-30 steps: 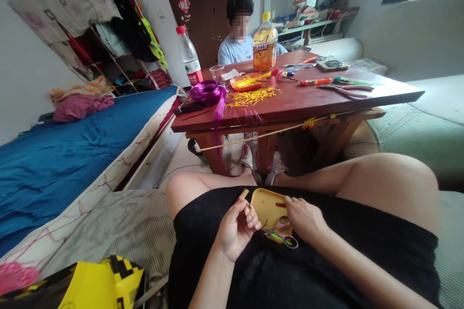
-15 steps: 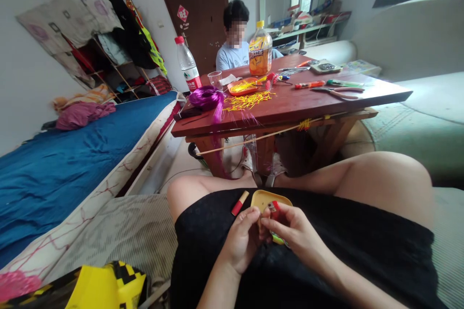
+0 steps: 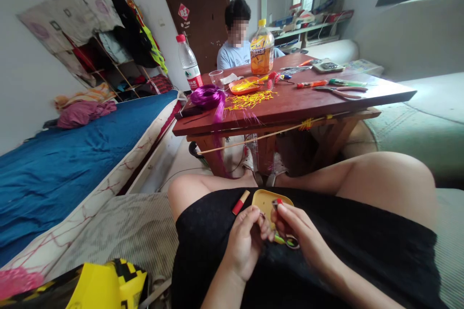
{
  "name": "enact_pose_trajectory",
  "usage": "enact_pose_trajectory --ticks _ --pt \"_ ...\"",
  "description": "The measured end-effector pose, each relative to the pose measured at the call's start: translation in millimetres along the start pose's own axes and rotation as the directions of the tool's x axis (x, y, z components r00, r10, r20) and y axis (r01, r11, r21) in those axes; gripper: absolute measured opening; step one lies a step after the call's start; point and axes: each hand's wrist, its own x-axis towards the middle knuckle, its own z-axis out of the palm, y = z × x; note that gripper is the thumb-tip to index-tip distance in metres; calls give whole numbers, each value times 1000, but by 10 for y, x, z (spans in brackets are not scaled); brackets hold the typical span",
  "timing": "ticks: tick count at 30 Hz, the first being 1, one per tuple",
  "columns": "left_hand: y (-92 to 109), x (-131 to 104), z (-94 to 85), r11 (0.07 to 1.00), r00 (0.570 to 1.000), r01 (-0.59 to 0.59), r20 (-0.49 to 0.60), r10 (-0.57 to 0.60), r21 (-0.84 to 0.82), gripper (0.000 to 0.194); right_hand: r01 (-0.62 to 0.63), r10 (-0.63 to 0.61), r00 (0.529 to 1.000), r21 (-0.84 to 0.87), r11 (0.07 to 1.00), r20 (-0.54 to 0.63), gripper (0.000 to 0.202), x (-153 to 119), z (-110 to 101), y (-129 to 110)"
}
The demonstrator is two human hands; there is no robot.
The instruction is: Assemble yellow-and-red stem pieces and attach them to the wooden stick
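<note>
While both hands meet over the lap, the left hand [image 3: 246, 244] and the right hand [image 3: 297, 231] have their fingers pinched together on a small red-tipped piece [image 3: 278, 203], held just above the yellow tray [image 3: 266, 199] so that anything dropped would land in it. The tray rests on the black skirt, with green-handled scissors [image 3: 286, 240] partly hidden under the right hand and a short red-and-tan stick [image 3: 240, 202] lying just beside the tray's left edge. Farther off, the red table [image 3: 326, 99] carries yellow strips [image 3: 250, 100], a purple bundle of thread [image 3: 208, 95], an orange dish [image 3: 246, 85], pliers [image 3: 340, 91] and two bottles. Behind it sits another person [image 3: 234, 50]; a bed with a blue cover [image 3: 72, 149] runs along the left.
</note>
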Motion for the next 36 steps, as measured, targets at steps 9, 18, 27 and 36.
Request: enact_pose_trajectory --ticks 9,18,27,36 --pt "-11 -25 5 998 998 54 -22 -54 -13 24 -113 112 994 -133 985 -12 55 -2 59 -16" --pt "-17 -28 -17 998 998 64 10 -64 7 24 -88 88 996 -134 987 -8 50 2 63 21" --pt "-29 -11 -24 998 998 68 9 -68 -1 23 -81 81 997 -138 987 0 50 19 57 38" --pt "-31 -16 -22 997 997 79 -18 -79 -6 24 -73 75 997 -143 987 12 51 24 47 67"
